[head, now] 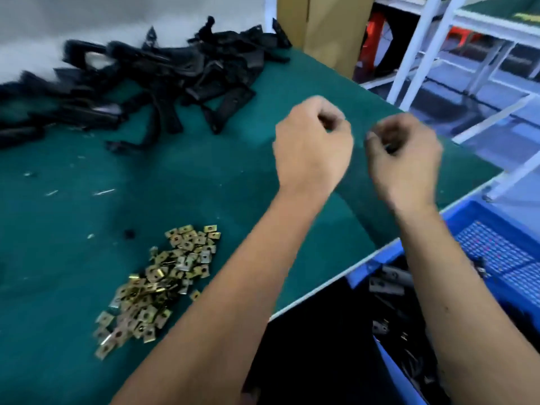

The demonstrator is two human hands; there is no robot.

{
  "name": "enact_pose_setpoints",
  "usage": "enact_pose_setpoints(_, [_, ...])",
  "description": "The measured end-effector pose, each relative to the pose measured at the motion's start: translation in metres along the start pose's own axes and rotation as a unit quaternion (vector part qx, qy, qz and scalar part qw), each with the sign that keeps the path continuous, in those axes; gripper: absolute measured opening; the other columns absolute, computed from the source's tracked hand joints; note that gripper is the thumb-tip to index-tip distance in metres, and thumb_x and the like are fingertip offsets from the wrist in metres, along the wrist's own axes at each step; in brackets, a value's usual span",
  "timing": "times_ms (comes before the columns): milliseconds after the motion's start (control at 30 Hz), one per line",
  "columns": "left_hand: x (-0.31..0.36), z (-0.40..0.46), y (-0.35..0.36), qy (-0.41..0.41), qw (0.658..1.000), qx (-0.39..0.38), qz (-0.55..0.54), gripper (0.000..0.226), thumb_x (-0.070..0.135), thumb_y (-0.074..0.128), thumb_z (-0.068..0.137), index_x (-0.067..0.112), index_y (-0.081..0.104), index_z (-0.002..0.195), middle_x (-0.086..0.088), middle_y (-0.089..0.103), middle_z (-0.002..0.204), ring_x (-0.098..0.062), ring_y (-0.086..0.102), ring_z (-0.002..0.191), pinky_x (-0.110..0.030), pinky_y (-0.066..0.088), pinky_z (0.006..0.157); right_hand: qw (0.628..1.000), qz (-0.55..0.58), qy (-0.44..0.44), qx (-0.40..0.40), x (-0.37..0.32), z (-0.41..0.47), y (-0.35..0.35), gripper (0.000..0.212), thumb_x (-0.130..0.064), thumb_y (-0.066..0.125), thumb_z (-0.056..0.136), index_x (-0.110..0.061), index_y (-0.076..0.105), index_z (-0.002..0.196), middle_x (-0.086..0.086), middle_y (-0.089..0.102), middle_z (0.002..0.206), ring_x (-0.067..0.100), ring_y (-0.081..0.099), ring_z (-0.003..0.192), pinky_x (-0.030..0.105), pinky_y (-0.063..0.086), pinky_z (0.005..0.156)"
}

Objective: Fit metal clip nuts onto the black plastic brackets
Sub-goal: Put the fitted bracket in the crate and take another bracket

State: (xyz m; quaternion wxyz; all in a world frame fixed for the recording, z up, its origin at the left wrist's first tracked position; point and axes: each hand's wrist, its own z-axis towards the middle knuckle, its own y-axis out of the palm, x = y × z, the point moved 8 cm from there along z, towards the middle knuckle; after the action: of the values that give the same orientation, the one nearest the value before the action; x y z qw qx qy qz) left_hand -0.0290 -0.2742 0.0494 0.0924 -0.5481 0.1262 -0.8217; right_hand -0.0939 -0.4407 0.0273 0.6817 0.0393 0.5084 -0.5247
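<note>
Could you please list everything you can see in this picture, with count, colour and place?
table: one, green top, fills most of the view
brackets: a heap, too many to count, black, far left of the table
clip nuts: a heap, too many to count, brass-coloured metal, near part of the table, left of the arms
crate: one, blue, off the table's near right edge, with dark parts inside
cardboard box: one, brown, behind the table's far end
rack: white frame, far right
left hand: fingers curled, raised over the table
right hand: fingers curled, beside the left; too blurred to tell what either holds
</note>
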Motion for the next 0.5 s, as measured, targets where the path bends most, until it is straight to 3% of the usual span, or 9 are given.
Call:
enact_pose_setpoints(67, [-0.034, 0.021, -0.048, -0.045, 0.997, 0.058, 0.039, 0.019, 0.016, 0.065, 0.084, 0.026, 0.062, 0.068, 0.011, 0.069, 0.077, -0.018, 0.069, 0.087, -0.033, 0.053, 0.083, 0.989, -0.011, -0.011, -0.144, -0.037, 0.001, 0.068, 0.003, -0.017, 0.074, 0.088, -0.014, 0.074, 0.09, -0.001, 0.071, 0.084, 0.015, 0.064, 0.078, 0.014, 0.044, 0.07])
enact_pose_setpoints(133, [-0.073, 0.033, -0.098, -0.1, 0.988, 0.107, 0.049, 0.014, 0.018, 0.065, 0.084, 0.026, 0.066, 0.072, 0.009, 0.07, 0.077, -0.017, 0.068, 0.086, -0.034, 0.054, 0.084, 0.971, 0.001, -0.018, -0.24, -0.072, -0.009, 0.13, 0.007, -0.021, 0.077, 0.088, -0.015, 0.076, 0.092, 0.0, 0.072, 0.087, 0.013, 0.063, 0.08, 0.009, 0.04, 0.067])
enact_pose_setpoints(300, [-0.145, 0.032, -0.212, -0.187, 0.958, 0.201, 0.088, 0.009, 0.02, 0.064, 0.082, 0.025, 0.07, 0.078, 0.01, 0.068, 0.075, -0.018, 0.068, 0.085, -0.035, 0.057, 0.083, 0.944, 0.035, -0.075, -0.32, -0.151, -0.035, 0.235, 0.037, -0.031, 0.078, 0.088, -0.019, 0.067, 0.122, 0.002, 0.066, 0.115, 0.02, 0.062, 0.105, 0.026, 0.047, 0.09])
enact_pose_setpoints(433, [-0.179, 0.013, -0.269, -0.215, 0.944, 0.244, 0.057, 0.011, 0.019, 0.061, 0.081, 0.018, 0.072, 0.085, 0.002, 0.073, 0.085, -0.022, 0.072, 0.085, -0.043, 0.06, 0.083, 0.905, -0.066, -0.157, -0.391, -0.199, -0.06, 0.301, 0.068, -0.039, 0.072, 0.094, -0.041, 0.037, 0.152, 0.014, 0.034, 0.151, 0.027, 0.054, 0.093, 0.03, 0.045, 0.073])
enact_pose_setpoints(500, [-0.193, 0.01, -0.283, -0.24, 0.937, 0.253, -0.027, 0.007, 0.015, 0.062, 0.088, 0.011, 0.067, 0.088, -0.006, 0.071, 0.087, -0.025, 0.074, 0.076, -0.043, 0.063, 0.074, 0.873, -0.136, -0.166, -0.439, -0.206, -0.074, 0.326, 0.066, -0.048, 0.068, 0.096, -0.042, 0.037, 0.154, 0.015, 0.025, 0.159, 0.034, 0.059, 0.102, 0.033, 0.045, 0.071])
